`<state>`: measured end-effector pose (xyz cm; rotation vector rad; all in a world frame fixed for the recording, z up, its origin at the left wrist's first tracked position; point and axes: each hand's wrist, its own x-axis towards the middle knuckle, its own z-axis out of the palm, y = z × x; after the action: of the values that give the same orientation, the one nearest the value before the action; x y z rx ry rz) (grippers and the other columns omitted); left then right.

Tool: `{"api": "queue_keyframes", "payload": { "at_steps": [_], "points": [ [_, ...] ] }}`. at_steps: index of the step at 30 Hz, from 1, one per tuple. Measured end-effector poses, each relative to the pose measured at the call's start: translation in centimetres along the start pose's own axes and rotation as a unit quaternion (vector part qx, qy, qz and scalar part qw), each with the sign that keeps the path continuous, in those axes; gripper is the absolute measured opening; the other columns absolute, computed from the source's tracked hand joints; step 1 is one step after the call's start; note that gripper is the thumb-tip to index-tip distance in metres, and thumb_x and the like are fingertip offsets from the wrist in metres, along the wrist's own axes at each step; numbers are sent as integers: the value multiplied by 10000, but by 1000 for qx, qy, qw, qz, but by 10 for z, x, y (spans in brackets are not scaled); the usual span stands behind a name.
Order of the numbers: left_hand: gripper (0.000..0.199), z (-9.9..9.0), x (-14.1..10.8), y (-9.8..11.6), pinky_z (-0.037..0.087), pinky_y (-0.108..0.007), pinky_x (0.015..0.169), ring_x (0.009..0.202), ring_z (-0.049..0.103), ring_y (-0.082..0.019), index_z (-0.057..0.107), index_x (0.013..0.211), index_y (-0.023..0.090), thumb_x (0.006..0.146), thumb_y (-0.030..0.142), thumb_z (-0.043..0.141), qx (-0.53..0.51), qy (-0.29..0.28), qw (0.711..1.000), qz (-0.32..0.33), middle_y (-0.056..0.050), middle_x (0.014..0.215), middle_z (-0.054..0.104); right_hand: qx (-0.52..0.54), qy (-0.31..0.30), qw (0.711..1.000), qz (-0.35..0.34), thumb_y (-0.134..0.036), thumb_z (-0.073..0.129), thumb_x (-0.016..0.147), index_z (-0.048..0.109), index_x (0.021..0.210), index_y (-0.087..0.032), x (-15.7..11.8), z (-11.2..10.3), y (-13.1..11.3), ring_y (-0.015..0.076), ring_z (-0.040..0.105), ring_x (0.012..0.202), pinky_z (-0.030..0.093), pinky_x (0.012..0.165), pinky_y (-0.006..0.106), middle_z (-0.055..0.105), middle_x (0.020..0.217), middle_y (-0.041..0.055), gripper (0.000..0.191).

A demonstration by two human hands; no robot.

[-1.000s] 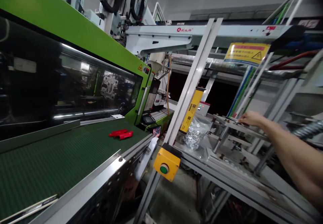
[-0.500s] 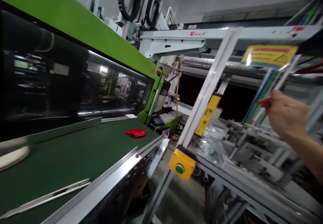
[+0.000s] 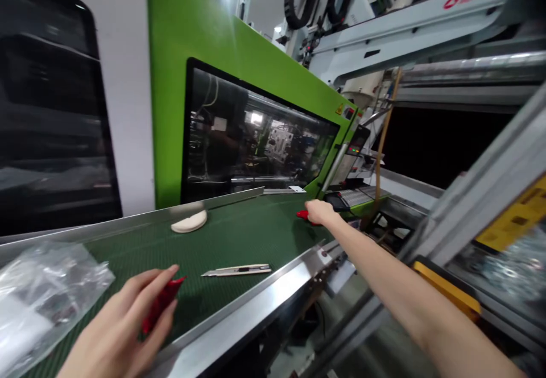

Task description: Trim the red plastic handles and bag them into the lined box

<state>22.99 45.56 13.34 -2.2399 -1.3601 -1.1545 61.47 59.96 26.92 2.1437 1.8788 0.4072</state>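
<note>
Left hand (image 3: 123,321) clamped on red part (image 3: 161,304) just right of clear bag (image 3: 46,293) with blurred contents; right hand (image 3: 321,212), off the rack since earlier, now covering far red part (image 3: 302,215) on conveyor belt (image 3: 239,236), grip unclear.

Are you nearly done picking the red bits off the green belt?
Partly. The left hand already holds one red plastic part. The right hand is on another red plastic piece at the far end of the green conveyor belt, not yet lifted. A silver utility knife and a cream oval pad lie there untouched.
</note>
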Motion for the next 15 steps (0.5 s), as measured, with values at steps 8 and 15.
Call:
{"api": "queue_keyframes", "payload": {
  "at_steps": [8, 15],
  "points": [
    [442, -9, -7, 11, 562, -321, 799, 967, 627, -207, 429, 1358, 209, 921, 198, 493, -10, -19, 1000, 11, -104, 1169, 599, -51, -27, 997, -52, -387, 591, 937, 569, 1195, -153, 13, 36, -16, 194, 610, 996, 542, 847, 396, 595, 1165, 81, 349],
    [448, -11, -6, 16, 566, -360, 807, 980, 603, -214, 412, 1344, 187, 906, 134, 491, -34, -29, 999, -12, -112, 1166, 578, -59, 64, 984, -156, -375, 584, 943, 586, 1152, -136, 16, 19, -52, 185, 620, 961, 539, 848, 393, 618, 1098, 75, 318]
  ]
}}
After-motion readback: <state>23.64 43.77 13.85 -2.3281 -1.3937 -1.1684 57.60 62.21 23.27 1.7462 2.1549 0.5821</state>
